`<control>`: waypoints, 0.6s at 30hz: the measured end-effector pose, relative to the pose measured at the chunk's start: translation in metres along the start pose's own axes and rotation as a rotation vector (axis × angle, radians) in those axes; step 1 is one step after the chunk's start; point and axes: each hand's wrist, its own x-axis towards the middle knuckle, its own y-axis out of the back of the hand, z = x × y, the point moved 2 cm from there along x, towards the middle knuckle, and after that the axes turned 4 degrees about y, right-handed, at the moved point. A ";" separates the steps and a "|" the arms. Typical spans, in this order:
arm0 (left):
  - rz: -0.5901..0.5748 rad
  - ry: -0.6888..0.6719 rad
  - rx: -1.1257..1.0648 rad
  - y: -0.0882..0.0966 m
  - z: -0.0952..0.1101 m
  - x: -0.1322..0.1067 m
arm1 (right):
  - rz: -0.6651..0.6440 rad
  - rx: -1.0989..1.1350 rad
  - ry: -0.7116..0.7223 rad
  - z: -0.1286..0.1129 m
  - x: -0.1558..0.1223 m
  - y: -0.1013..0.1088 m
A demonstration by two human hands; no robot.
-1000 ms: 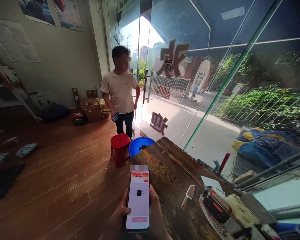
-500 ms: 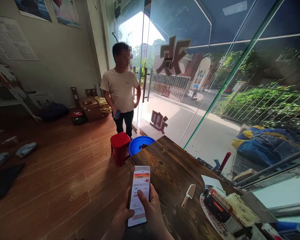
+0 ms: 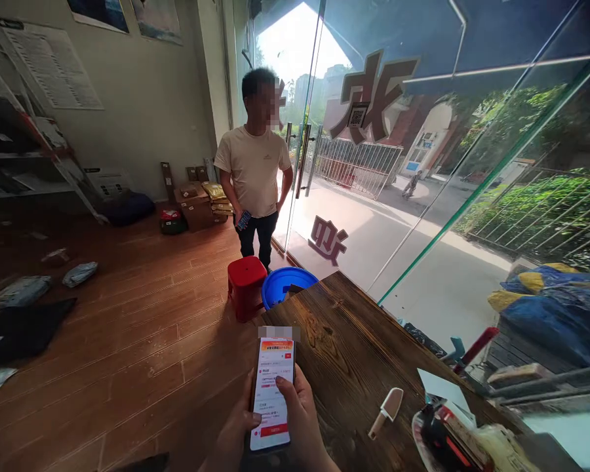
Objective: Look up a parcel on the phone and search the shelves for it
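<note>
A smartphone (image 3: 271, 387) with a lit white and red screen is held upright at the bottom centre. My left hand (image 3: 233, 432) wraps its left edge, thumb on the side of the case. My right hand (image 3: 302, 426) cradles the right edge, its thumb lying across the upper screen. Both hands hover at the near corner of a dark wooden table (image 3: 344, 347).
A person in a beige T-shirt (image 3: 255, 172) stands by the glass door with a phone in one hand. A red stool (image 3: 246, 283) and blue basin (image 3: 284, 286) sit on the floor ahead. A small white knife (image 3: 386, 410), tools and papers lie on the table's right. Parcels litter the floor at left.
The view has swung slightly left and down. The phone screen shows a different page with a red button at the bottom. My right thumb stays over the screen; the person by the door has barely moved.
</note>
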 end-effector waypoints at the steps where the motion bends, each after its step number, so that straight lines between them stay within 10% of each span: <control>1: 0.041 0.033 0.008 0.001 0.001 0.000 | -0.025 -0.012 -0.009 -0.001 0.004 -0.001; 10: 0.185 -0.045 0.018 0.017 0.035 0.005 | -0.172 0.072 -0.113 0.024 0.051 -0.032; 18: 0.306 -0.269 -0.005 0.106 0.105 -0.001 | -0.362 -0.049 -0.221 0.073 0.116 -0.127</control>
